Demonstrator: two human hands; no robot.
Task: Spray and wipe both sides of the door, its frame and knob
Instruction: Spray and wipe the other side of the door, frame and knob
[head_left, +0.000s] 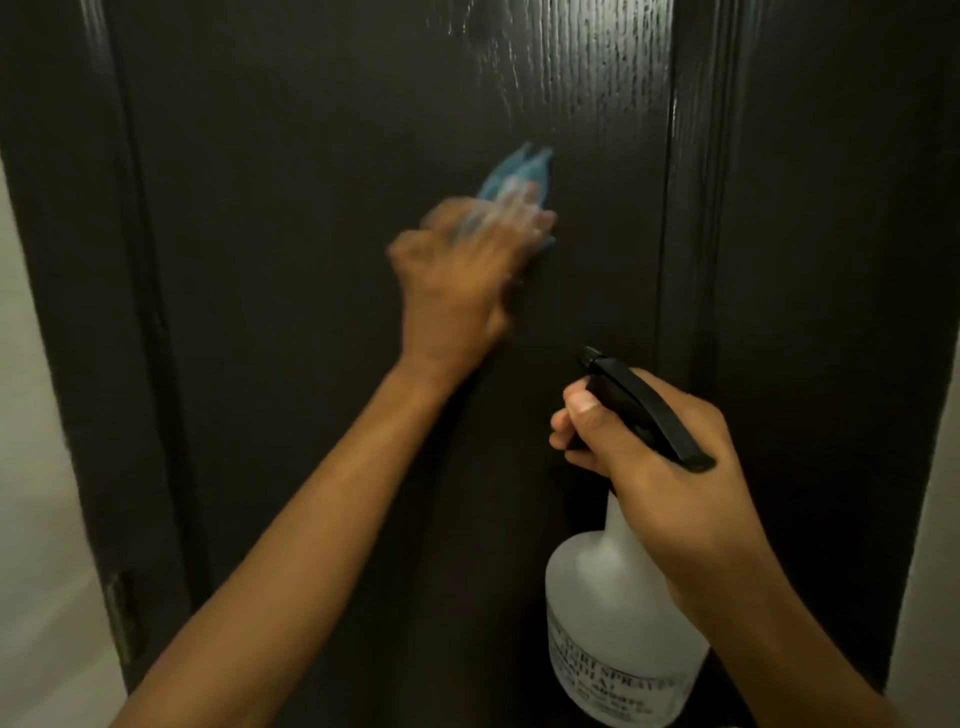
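Note:
A dark brown door (332, 156) fills the view, with wet spray streaks near its top right. My left hand (457, 280) presses a blue cloth (514, 174) flat against the door's middle; the hand is blurred by motion. My right hand (654, 462) grips the neck of a white translucent spray bottle (613, 613) with a black trigger head, held low at the right with the nozzle toward the door. The dark frame (810, 260) runs down the right side. No knob is in view.
A pale wall (31, 467) shows at the far left, and a strip of pale wall (935, 519) at the far right. A metal hinge (122, 608) sits on the door's left edge near the bottom.

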